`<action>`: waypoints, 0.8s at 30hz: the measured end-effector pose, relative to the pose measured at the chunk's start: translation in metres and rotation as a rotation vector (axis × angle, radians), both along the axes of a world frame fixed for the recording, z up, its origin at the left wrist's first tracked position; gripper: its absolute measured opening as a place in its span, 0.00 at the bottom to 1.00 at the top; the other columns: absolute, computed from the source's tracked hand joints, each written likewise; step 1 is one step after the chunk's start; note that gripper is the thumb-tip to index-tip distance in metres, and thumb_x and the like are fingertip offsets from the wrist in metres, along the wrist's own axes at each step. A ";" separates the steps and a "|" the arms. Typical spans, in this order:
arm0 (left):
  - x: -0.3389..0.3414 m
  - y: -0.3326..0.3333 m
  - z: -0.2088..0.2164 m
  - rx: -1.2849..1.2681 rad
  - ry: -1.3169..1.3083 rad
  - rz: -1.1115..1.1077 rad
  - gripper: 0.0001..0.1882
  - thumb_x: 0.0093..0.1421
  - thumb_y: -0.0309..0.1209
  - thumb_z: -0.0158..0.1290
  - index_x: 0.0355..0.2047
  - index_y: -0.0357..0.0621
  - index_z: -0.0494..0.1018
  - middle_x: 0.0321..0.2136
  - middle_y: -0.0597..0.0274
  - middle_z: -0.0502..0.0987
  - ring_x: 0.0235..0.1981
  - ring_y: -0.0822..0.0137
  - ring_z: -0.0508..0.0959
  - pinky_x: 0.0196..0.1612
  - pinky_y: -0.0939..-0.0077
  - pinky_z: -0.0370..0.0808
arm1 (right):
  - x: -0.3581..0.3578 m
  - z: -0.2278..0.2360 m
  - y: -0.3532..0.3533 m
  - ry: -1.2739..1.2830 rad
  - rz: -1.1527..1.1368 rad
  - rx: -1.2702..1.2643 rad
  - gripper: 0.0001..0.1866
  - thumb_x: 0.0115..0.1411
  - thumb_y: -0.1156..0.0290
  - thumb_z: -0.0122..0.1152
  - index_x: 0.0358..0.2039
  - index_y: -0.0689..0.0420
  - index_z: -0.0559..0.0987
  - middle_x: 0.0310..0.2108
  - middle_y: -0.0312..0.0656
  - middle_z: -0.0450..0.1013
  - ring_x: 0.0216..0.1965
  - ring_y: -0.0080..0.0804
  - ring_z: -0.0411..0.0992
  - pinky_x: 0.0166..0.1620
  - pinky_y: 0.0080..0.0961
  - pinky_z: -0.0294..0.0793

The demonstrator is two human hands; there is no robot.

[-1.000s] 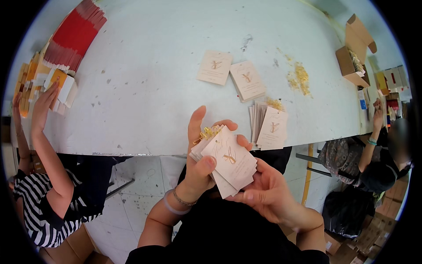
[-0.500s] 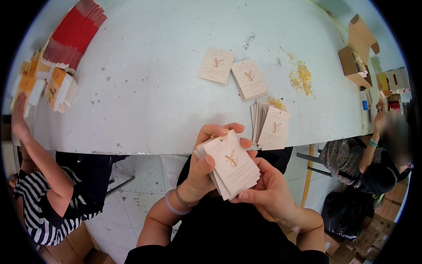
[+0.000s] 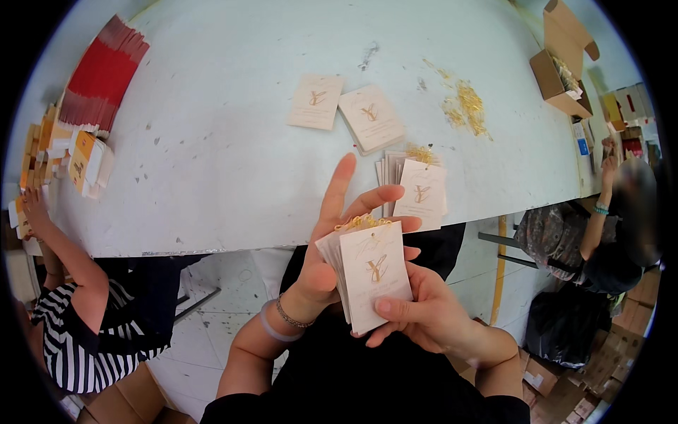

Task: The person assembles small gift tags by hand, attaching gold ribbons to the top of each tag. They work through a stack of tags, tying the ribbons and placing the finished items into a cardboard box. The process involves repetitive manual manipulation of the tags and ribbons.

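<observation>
A fanned stack of cream hang tags (image 3: 374,272) with gold print is upright over my lap, gold loops along its top edge. My right hand (image 3: 424,311) grips its lower right, thumb on the front tag and fingers behind. Around its left side is my left hand (image 3: 321,261), fingers spread and partly behind the tags, thumb off the front. Just beyond, at the table's near edge, stands another bunch of tags (image 3: 420,194) topped with gold loops. Farther back lie a flat pile of tags (image 3: 371,119) and a further tag or thin pile (image 3: 315,102).
Small gold pieces (image 3: 466,107) are heaped on the pale table (image 3: 233,141). An open cardboard box (image 3: 558,81) stands at the far right. Red folded items (image 3: 106,74) and orange-white boxes (image 3: 88,166) occupy the left. People work on both sides, a striped sleeve (image 3: 63,332) at left.
My left thumb has lifted off the front tag and its fingers have spread. My right thumb has moved onto the front, and the stack is turned more upright. The view has shifted slightly.
</observation>
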State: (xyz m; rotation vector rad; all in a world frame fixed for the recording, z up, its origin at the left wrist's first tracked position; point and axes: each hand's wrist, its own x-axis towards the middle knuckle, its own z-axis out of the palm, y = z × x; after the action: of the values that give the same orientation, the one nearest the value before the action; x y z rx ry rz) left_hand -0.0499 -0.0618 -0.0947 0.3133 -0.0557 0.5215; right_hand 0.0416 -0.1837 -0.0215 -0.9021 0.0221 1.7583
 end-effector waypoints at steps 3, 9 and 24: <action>0.001 0.000 -0.005 0.112 0.061 -0.041 0.49 0.45 0.47 0.70 0.63 0.48 0.56 0.62 0.45 0.57 0.58 0.48 0.69 0.54 0.50 0.76 | 0.002 -0.002 -0.001 0.025 -0.036 -0.043 0.27 0.63 0.74 0.58 0.60 0.65 0.60 0.48 0.49 0.71 0.47 0.37 0.75 0.46 0.30 0.82; 0.000 -0.002 -0.009 0.018 0.205 -0.123 0.40 0.44 0.50 0.70 0.51 0.45 0.66 0.60 0.46 0.57 0.59 0.48 0.68 0.54 0.51 0.76 | 0.005 -0.001 -0.005 -0.067 -0.020 0.019 0.27 0.62 0.77 0.59 0.59 0.66 0.60 0.50 0.49 0.70 0.49 0.37 0.74 0.52 0.29 0.78; 0.009 -0.006 -0.015 0.252 0.183 -0.078 0.33 0.48 0.47 0.68 0.47 0.39 0.71 0.54 0.49 0.63 0.54 0.52 0.71 0.54 0.55 0.75 | 0.022 -0.003 -0.004 -0.060 0.046 -0.090 0.26 0.68 0.71 0.48 0.63 0.64 0.53 0.53 0.48 0.66 0.51 0.36 0.72 0.49 0.31 0.81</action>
State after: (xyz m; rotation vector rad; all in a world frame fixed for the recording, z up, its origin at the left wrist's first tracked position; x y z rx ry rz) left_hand -0.0412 -0.0681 -0.1101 0.6020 0.0437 0.4063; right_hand 0.0639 -0.1881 -0.0242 -1.0274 0.0423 1.7841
